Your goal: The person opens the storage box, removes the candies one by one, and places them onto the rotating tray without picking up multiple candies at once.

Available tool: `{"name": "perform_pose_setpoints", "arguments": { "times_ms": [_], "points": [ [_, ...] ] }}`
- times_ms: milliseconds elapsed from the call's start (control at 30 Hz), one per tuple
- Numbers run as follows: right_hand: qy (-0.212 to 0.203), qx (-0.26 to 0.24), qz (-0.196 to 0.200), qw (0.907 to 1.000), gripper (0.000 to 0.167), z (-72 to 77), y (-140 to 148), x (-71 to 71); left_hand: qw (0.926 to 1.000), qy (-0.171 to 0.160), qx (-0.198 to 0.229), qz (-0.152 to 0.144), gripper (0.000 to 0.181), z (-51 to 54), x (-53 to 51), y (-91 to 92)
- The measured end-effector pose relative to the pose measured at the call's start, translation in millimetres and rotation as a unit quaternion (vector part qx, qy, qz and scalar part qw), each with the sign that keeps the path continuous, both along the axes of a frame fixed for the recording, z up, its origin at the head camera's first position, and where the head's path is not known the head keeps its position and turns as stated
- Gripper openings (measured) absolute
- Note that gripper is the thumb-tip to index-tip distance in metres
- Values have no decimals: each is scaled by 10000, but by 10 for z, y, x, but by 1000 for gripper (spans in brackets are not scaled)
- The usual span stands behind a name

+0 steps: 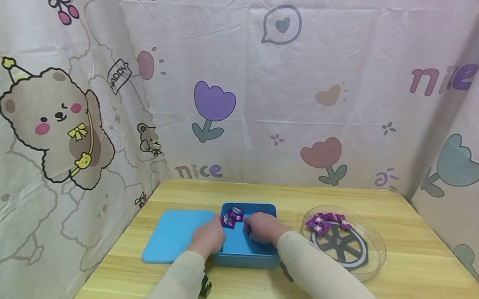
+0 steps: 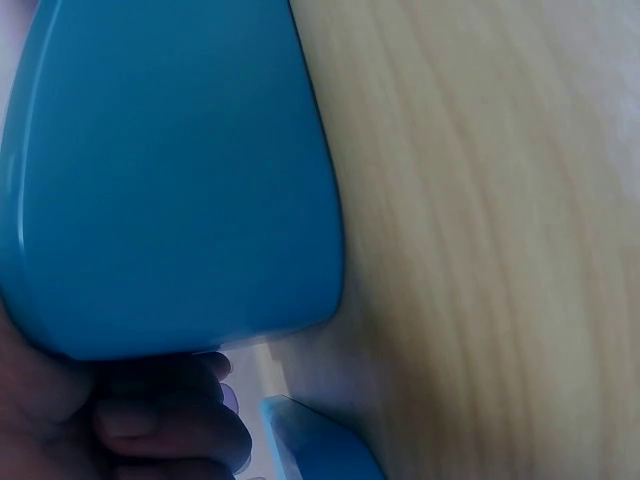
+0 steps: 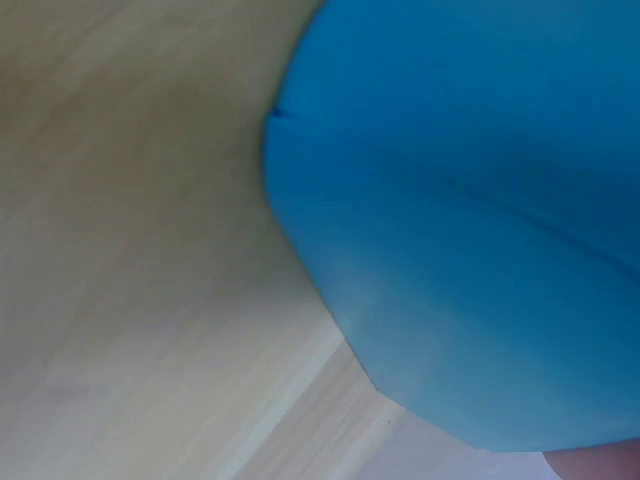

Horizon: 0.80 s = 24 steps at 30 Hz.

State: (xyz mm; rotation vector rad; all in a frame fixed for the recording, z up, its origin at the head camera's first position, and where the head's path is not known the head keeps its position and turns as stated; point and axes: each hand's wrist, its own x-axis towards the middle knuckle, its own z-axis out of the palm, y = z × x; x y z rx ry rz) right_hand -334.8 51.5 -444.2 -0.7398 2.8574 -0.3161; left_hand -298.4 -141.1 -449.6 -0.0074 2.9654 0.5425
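Note:
A blue rectangular box point(image 1: 247, 260) stands uncovered on the table, several purple-wrapped candies point(image 1: 228, 220) lying in its far left corner. My left hand point(image 1: 209, 237) grips the box's left wall; in the left wrist view its fingers point(image 2: 170, 430) bend against the box's outer side. Over the box's inside, toward the right wall, is my right hand point(image 1: 265, 227) with bent fingers. Its fingertips are hidden, so whether a candy is between them does not show. The right wrist view has mostly the box's outer wall point(image 3: 450, 280), with a sliver of skin at the lower corner.
Left of the box lies a flat light-blue lid point(image 1: 178, 235). A round clear dish point(image 1: 378, 255) at the right holds more purple candies point(image 1: 319, 224) over a dark, spoked, wheel-like pattern. Printed curtains point(image 1: 255, 135) hang behind the wooden table point(image 1: 418, 243).

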Motion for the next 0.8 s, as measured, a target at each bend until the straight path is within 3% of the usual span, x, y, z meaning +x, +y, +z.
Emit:
{"name": "perform_pose_setpoints", "arguments": {
  "times_ms": [267, 600, 800],
  "points": [
    [-551, -163, -323, 9978, 18, -10, -46, 26, 10000, 7, -14, 39, 62, -10, -2, -7],
    [-178, -104, -227, 9995, 23, -20, -33, -7, 10000, 12, 52, 45, 62, -12, 3, -5],
    [164, -177, -109, 9996, 22, 72, 13, -21, 10000, 56, 31, -19, 62, -16, 3, -9]
  ]
}}
